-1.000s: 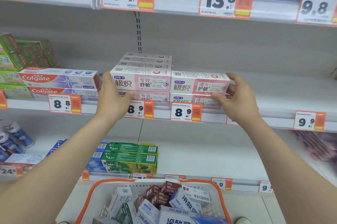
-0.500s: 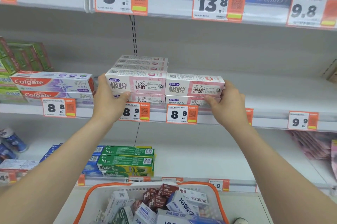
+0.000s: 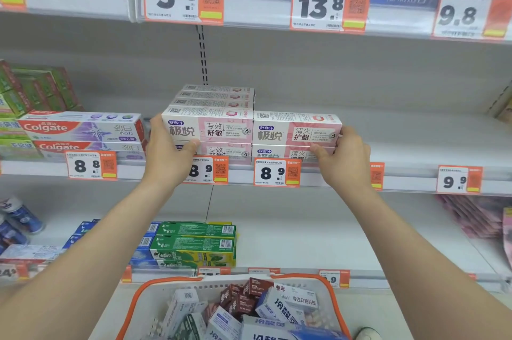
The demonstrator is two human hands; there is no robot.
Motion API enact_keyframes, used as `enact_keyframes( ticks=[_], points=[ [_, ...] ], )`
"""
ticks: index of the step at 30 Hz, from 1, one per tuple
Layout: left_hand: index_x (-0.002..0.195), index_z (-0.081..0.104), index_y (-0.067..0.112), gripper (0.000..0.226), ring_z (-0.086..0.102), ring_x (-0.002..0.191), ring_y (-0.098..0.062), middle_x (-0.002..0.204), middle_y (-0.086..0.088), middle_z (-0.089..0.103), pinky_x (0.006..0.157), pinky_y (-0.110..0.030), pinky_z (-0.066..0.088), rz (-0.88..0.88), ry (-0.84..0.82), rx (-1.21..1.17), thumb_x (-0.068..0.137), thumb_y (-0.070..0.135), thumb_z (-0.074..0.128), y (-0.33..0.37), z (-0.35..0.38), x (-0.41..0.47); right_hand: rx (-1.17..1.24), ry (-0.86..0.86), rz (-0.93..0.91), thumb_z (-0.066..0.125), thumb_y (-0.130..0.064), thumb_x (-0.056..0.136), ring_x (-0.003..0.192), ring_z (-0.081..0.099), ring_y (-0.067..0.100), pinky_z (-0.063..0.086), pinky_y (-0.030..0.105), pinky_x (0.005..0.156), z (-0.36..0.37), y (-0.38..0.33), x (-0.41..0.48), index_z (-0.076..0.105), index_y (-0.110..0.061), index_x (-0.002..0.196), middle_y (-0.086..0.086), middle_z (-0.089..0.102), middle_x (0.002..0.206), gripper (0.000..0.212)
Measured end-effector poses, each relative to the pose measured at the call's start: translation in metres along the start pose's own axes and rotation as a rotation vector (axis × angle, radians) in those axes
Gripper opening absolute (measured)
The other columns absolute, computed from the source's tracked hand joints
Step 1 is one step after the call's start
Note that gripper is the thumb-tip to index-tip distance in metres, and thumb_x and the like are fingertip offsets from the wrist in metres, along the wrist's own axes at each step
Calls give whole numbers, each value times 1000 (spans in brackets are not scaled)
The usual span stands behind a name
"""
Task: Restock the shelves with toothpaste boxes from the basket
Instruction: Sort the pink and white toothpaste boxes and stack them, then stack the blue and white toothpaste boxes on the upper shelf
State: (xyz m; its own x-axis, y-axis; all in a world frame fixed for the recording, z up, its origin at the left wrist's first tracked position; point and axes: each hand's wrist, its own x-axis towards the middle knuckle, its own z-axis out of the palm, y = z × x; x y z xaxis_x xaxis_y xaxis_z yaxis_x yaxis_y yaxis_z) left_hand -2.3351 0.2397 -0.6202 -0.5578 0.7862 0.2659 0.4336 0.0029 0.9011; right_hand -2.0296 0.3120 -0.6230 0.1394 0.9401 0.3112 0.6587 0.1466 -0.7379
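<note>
Two stacks of pink-and-white toothpaste boxes stand side by side on the middle shelf (image 3: 401, 176). My left hand (image 3: 166, 154) grips the left end of the left stack (image 3: 210, 129), thumb across the front under its top box. My right hand (image 3: 343, 156) grips the right end of the right stack (image 3: 296, 132), thumb under its top box. More pink boxes lie stacked behind the left stack. The white basket with an orange rim (image 3: 144, 292) sits low in the middle, holding several mixed toothpaste boxes (image 3: 279, 309).
Colgate boxes (image 3: 80, 129) lie just left of my left hand, green boxes (image 3: 33, 87) behind them. Bare shelf runs to the right of my right hand. Green and blue boxes (image 3: 194, 242) sit on the lower shelf. Price tags line the shelf edges.
Both hands have closed in against the ends of the two pink stacks; my right hand moved left from open fingers to a grip on the box end.
</note>
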Motion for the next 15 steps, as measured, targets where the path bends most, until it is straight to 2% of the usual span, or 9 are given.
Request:
enact_keyframes(
  ticks=[3, 5, 6, 7, 8, 9, 10, 12, 15],
  points=[
    [149, 34, 15, 73, 59, 127, -26, 137, -1, 61, 110, -54, 49, 34, 0, 46, 92, 9, 78, -3, -1, -1, -32, -8, 49, 79, -17, 88, 119, 58, 37, 41, 35, 81, -10, -17, -6, 50, -8, 135, 9, 68, 120, 56],
    [159, 21, 6, 90, 43, 146, -32, 155, -12, 46, 121, -55, 35, 112, 21, 136, 91, 7, 79, -5, 1, -7, -107, 52, 17, 74, -4, 84, 128, 48, 40, 40, 39, 96, -16, -32, -17, 32, 2, 152, 19, 52, 139, 80],
    [161, 17, 2, 93, 31, 153, -35, 161, -17, 35, 126, -54, 27, 166, 57, 182, 91, 6, 77, -4, 3, -14, -176, 113, -50, 72, -2, 81, 129, 44, 42, 38, 41, 102, -16, -40, -24, 28, 2, 156, 21, 45, 146, 87],
    [160, 19, 0, 90, 25, 154, -37, 163, -20, 30, 127, -53, 22, 247, 110, 226, 90, 6, 75, -2, 5, -24, -238, 176, -136, 70, -1, 77, 127, 43, 43, 37, 45, 104, -15, -48, -33, 29, -1, 156, 21, 41, 147, 88],
    [156, 28, 0, 81, 28, 151, -38, 158, -21, 33, 125, -50, 23, 356, 165, 264, 88, 6, 73, 1, 7, -36, -276, 224, -227, 68, -1, 74, 121, 43, 42, 39, 47, 102, -12, -54, -42, 36, -5, 153, 21, 41, 143, 85],
    [147, 39, 2, 70, 36, 142, -36, 149, -17, 40, 120, -48, 27, 477, 187, 283, 86, 6, 72, 5, 8, -50, -285, 225, -320, 66, -1, 72, 116, 43, 40, 41, 47, 99, -9, -60, -53, 44, -9, 146, 19, 44, 137, 78],
    [136, 48, 6, 57, 43, 130, -32, 137, -11, 48, 113, -45, 33, 580, 140, 280, 84, 6, 71, 7, 10, -64, -288, 159, -399, 65, 0, 72, 112, 45, 37, 43, 47, 96, -5, -65, -65, 52, -11, 138, 16, 48, 130, 68],
    [116, 54, 18, 34, 53, 108, -19, 114, 4, 55, 96, -41, 45, 645, -198, 287, 87, 10, 69, 2, 12, -90, -341, -127, -486, 63, -3, 77, 109, 53, 34, 49, 46, 91, 3, -70, -91, 64, -15, 121, 11, 57, 117, 46],
    [106, 56, 27, 17, 63, 88, -11, 98, 12, 64, 80, -38, 53, 446, -848, 476, 91, 27, 65, -19, 13, -121, -582, -665, -542, 56, -8, 86, 99, 66, 33, 56, 41, 77, 9, -56, -131, 68, -25, 102, 6, 66, 103, 26]
  ],
)
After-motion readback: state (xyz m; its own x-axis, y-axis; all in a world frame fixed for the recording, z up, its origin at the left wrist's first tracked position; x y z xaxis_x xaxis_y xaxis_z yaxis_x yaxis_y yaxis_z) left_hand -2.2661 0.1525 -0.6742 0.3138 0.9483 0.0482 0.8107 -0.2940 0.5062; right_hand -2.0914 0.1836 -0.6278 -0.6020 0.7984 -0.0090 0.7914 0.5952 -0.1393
